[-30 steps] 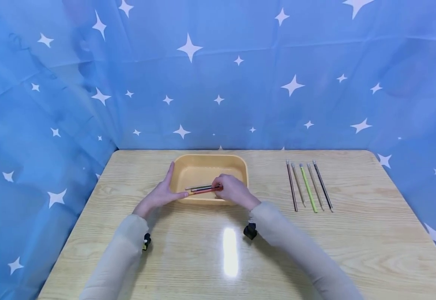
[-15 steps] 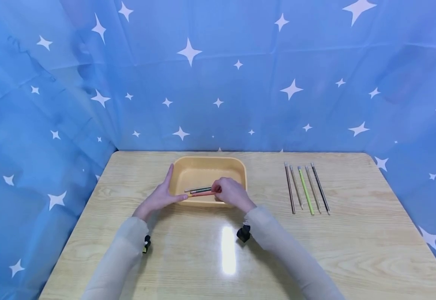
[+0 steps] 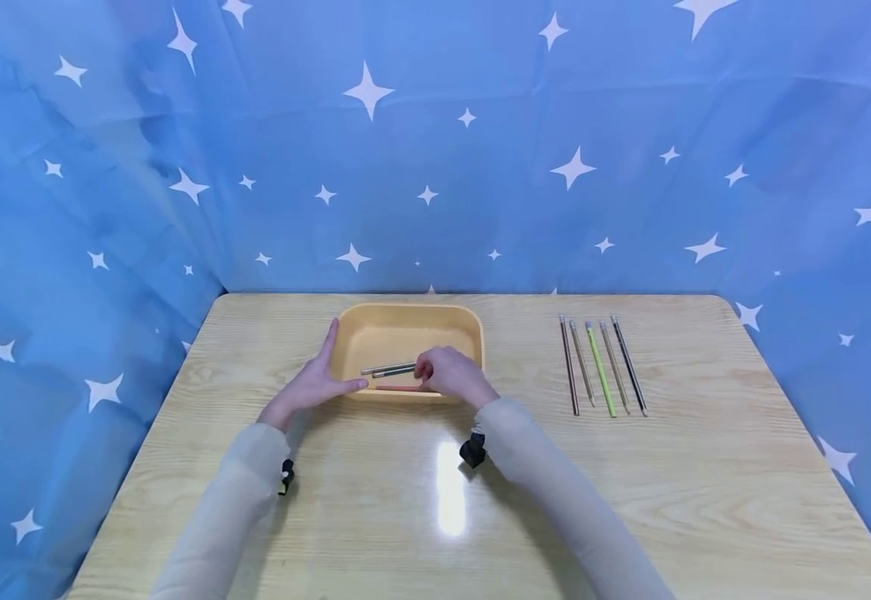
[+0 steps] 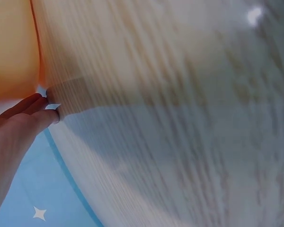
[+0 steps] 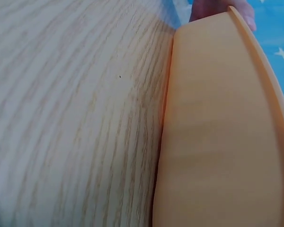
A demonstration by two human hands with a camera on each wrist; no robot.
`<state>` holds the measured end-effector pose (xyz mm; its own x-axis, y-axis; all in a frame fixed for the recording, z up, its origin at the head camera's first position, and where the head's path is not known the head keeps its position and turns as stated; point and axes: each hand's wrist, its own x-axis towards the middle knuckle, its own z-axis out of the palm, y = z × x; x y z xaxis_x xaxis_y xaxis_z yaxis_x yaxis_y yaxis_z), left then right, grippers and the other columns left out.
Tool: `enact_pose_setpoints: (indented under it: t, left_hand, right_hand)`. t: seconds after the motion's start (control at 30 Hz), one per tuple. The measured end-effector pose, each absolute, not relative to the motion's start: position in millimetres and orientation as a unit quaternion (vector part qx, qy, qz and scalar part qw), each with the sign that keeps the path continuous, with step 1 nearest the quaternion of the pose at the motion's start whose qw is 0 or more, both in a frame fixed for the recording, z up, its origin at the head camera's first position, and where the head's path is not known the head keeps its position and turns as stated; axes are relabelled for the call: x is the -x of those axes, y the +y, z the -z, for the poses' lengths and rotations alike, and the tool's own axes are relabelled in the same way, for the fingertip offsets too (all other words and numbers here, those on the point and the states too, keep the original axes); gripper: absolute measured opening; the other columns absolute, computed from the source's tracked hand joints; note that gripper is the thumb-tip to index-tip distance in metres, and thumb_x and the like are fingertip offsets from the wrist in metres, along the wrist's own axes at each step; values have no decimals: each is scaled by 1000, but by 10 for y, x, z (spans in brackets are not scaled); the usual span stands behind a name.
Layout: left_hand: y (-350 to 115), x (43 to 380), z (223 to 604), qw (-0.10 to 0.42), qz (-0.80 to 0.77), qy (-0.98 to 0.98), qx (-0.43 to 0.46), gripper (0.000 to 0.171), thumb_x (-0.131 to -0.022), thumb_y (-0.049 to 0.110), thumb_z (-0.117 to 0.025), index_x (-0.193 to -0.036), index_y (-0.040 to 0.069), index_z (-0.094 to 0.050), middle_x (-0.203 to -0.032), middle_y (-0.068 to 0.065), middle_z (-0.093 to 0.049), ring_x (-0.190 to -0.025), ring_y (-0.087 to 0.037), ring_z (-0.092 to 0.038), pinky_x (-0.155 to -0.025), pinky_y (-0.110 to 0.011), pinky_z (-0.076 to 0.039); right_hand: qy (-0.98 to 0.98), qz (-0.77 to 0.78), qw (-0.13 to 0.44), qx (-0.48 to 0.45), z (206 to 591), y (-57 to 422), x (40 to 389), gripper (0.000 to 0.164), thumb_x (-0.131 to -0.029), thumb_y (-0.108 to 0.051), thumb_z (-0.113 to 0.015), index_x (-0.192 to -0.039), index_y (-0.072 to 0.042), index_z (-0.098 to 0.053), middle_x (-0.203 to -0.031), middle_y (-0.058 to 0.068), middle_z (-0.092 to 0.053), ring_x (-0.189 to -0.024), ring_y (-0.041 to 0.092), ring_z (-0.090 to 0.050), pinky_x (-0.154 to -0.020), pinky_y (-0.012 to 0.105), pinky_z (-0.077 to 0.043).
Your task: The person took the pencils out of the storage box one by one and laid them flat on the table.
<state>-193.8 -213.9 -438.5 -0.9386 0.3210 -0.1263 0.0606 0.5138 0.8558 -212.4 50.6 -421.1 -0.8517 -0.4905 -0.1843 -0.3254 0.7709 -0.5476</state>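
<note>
A shallow orange-tan plastic tray (image 3: 375, 337) sits at the back of the table, left of centre. My left hand (image 3: 313, 385) grips its left front corner, thumb at the front rim and fingers along the left side. In the left wrist view these fingers (image 4: 31, 111) reach the tray's outer wall (image 4: 12, 47). My right hand (image 3: 452, 372) is inside the tray, fingertips curled on the right end of a red pencil (image 3: 397, 388) low along the front wall. Just behind it lie a dark pencil (image 3: 386, 374) and a silvery pencil (image 3: 375, 368), their right ends hidden by that hand.
To the right, several pencils lie side by side on the wooden table (image 3: 705, 467), among them a bright green pencil (image 3: 601, 371) and a black pencil (image 3: 628, 367). A blue star-patterned cloth (image 3: 435, 150) hangs behind the table's back edge.
The red pencil has gone down into the tray, its left end dropping from the left thumb at the front rim. My right hand lowered with it; my left hand stayed on the tray.
</note>
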Motion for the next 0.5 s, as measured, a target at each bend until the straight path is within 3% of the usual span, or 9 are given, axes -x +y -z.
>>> enact_pose_setpoints:
  t: [0.2,0.33,0.5]
  left_hand:
    - [-2134,1911,4420,148,-480,858,-108,121,-81,33,-79,-153,23,18,-158,-22,-1,-140,-46,-16,-112,-56,-14]
    - [-2135,1921,4393,142,-479,859,-107,120,-81,33,-78,-153,22,17,-158,-22,-4,-139,-45,-21,-112,-54,-17]
    - [-2148,1915,4369,143,-484,857,-105,119,-82,32,-78,-153,22,17,-158,-21,-1,-140,-45,-16,-112,-55,-15]
  right_hand:
    - [924,268,160,222,4257,503,2093,12,-81,-5,-76,-91,-8,-70,-79,-2,-65,-75,14,-58,-73,31,-48]
    - [924,272,154,221,4245,502,2102,11,-81,-6,-76,-91,-8,-71,-83,-1,-67,-79,15,-60,-76,32,-49]
    - [918,281,164,226,4233,490,2132,10,-83,-9,-76,-93,-7,-73,-84,-1,-67,-79,14,-60,-75,30,-49]
